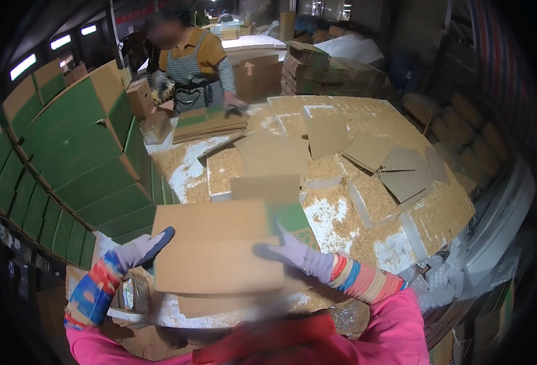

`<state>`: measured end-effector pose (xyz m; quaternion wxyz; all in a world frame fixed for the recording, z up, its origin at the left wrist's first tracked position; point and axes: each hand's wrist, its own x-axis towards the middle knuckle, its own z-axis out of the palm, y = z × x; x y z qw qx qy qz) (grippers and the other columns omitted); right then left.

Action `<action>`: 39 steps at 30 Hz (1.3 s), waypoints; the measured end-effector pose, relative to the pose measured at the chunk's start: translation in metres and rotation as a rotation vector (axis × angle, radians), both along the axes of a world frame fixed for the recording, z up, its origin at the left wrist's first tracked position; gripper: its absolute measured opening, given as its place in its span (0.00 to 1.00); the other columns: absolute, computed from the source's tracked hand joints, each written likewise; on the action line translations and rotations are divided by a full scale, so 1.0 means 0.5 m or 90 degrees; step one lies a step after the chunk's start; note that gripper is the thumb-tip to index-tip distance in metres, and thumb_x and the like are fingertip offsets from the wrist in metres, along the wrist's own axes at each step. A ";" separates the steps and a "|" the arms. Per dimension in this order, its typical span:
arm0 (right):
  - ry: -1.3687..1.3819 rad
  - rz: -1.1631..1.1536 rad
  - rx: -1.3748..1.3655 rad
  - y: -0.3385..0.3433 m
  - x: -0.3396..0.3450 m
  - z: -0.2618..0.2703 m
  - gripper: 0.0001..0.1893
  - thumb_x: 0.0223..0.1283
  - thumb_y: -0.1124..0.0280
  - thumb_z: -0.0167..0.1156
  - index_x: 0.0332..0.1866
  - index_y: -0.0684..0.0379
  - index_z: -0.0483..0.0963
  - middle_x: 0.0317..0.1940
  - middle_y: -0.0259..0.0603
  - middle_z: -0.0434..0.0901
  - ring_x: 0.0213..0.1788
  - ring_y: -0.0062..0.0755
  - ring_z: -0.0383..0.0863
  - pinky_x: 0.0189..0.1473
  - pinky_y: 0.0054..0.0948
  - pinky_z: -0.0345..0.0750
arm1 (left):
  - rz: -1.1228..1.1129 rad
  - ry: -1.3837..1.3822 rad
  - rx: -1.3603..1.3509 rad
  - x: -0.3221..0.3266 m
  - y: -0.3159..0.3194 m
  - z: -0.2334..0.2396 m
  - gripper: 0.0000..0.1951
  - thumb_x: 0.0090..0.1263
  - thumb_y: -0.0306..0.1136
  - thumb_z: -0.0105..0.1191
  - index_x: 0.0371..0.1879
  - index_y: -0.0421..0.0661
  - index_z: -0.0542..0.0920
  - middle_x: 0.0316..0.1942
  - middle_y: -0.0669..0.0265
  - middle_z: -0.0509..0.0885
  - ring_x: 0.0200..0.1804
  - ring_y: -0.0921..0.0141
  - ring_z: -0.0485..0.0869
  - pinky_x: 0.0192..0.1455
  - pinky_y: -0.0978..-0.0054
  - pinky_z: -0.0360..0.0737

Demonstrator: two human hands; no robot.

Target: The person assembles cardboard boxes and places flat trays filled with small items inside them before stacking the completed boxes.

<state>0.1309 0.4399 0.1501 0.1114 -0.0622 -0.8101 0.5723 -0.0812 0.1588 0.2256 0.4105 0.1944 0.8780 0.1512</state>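
A brown cardboard box (216, 262) lies before me, its top flaps folded nearly flat with a seam across the middle. My left hand (154, 246), in a pale glove with dark fingertips, grips its left side, thumb over the edge. At the right edge my right hand (289, 251) is blurred, with a dark-tipped digit over the top and the others along the side. Behind that hand shows a green-printed cardboard panel (296, 221). Another sheet of cardboard (223, 306) lies under the box's near side.
Loose wood shavings or similar filler and white foam trays (360, 203) cover the table. Cardboard sheets (328, 134) lie on top. Green-and-brown boxes (81, 150) are stacked at left. Across the table, a person in an apron (200, 68) reaches toward flattened cartons (211, 125).
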 end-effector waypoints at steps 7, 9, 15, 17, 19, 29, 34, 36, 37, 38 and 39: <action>-0.004 0.016 0.196 0.065 0.017 -0.036 0.49 0.52 0.54 0.66 0.73 0.66 0.47 0.70 0.58 0.55 0.72 0.46 0.56 0.71 0.35 0.57 | -0.166 0.631 0.279 0.118 -0.091 -0.276 0.23 0.63 0.37 0.57 0.55 0.39 0.75 0.51 0.56 0.81 0.54 0.64 0.80 0.58 0.68 0.73; 0.178 0.042 0.340 0.116 0.016 -0.118 0.44 0.51 0.57 0.67 0.71 0.62 0.55 0.66 0.57 0.62 0.69 0.46 0.61 0.70 0.36 0.59 | 0.179 0.373 0.560 0.140 -0.088 -0.316 0.27 0.63 0.35 0.56 0.62 0.40 0.70 0.57 0.57 0.78 0.60 0.63 0.75 0.66 0.65 0.67; -0.028 0.014 0.269 0.452 -0.092 -0.158 0.21 0.55 0.66 0.58 0.56 0.56 0.71 0.57 0.49 0.72 0.56 0.45 0.73 0.58 0.40 0.71 | 0.195 0.203 0.592 0.060 0.061 -0.108 0.41 0.57 0.24 0.47 0.74 0.45 0.48 0.72 0.67 0.57 0.57 0.77 0.65 0.54 0.82 0.68; -0.057 -0.248 0.607 0.606 -0.181 -0.258 0.17 0.56 0.58 0.55 0.50 0.53 0.73 0.56 0.49 0.72 0.54 0.49 0.72 0.59 0.46 0.67 | 0.240 0.118 0.602 0.026 0.079 -0.144 0.43 0.54 0.22 0.46 0.75 0.46 0.48 0.73 0.70 0.56 0.42 0.81 0.66 0.40 0.87 0.68; -0.114 -0.361 0.612 0.643 -0.241 -0.327 0.17 0.56 0.54 0.54 0.47 0.51 0.74 0.51 0.47 0.73 0.51 0.46 0.72 0.58 0.47 0.65 | 0.295 0.105 0.560 0.026 0.059 -0.156 0.44 0.53 0.22 0.46 0.75 0.46 0.49 0.73 0.70 0.55 0.41 0.81 0.67 0.39 0.88 0.68; -0.063 -0.101 0.726 0.515 0.101 -0.301 0.26 0.51 0.50 0.57 0.53 0.52 0.71 0.46 0.51 0.73 0.53 0.50 0.69 0.56 0.48 0.63 | 0.407 0.176 0.526 0.037 -0.014 -0.213 0.33 0.65 0.28 0.49 0.71 0.41 0.57 0.62 0.64 0.68 0.54 0.73 0.72 0.54 0.80 0.72; -0.244 -0.355 0.680 0.559 -0.044 -0.369 0.32 0.59 0.49 0.55 0.66 0.55 0.64 0.55 0.55 0.70 0.57 0.54 0.69 0.61 0.46 0.66 | 0.384 0.150 0.540 0.052 0.078 -0.149 0.31 0.68 0.28 0.48 0.71 0.42 0.57 0.65 0.63 0.66 0.59 0.71 0.71 0.60 0.78 0.69; -0.056 -0.286 0.457 0.546 -0.068 -0.447 0.34 0.58 0.47 0.57 0.65 0.56 0.65 0.57 0.55 0.70 0.58 0.53 0.70 0.62 0.42 0.67 | 0.342 0.144 0.583 0.048 0.078 -0.165 0.31 0.68 0.28 0.47 0.72 0.42 0.56 0.66 0.63 0.65 0.61 0.71 0.69 0.62 0.78 0.67; 0.040 -0.251 0.339 0.533 -0.074 -0.466 0.34 0.57 0.47 0.57 0.65 0.57 0.65 0.58 0.55 0.69 0.59 0.52 0.70 0.63 0.41 0.67 | 0.359 0.126 0.552 0.059 0.096 -0.143 0.31 0.68 0.27 0.47 0.72 0.41 0.56 0.67 0.63 0.64 0.62 0.71 0.68 0.63 0.78 0.66; 0.148 -0.215 0.364 0.477 -0.052 -0.329 0.35 0.55 0.46 0.60 0.62 0.61 0.68 0.55 0.53 0.71 0.53 0.47 0.74 0.57 0.37 0.72 | 0.416 0.118 0.513 0.089 0.081 -0.131 0.31 0.68 0.27 0.46 0.72 0.41 0.56 0.68 0.63 0.63 0.64 0.71 0.67 0.64 0.78 0.65; 0.076 -0.337 0.348 0.469 0.002 -0.291 0.34 0.54 0.46 0.61 0.60 0.62 0.69 0.54 0.53 0.73 0.52 0.47 0.75 0.57 0.38 0.72 | 0.451 0.098 0.489 0.107 0.087 -0.120 0.31 0.68 0.27 0.46 0.72 0.41 0.55 0.69 0.63 0.63 0.65 0.70 0.66 0.65 0.79 0.64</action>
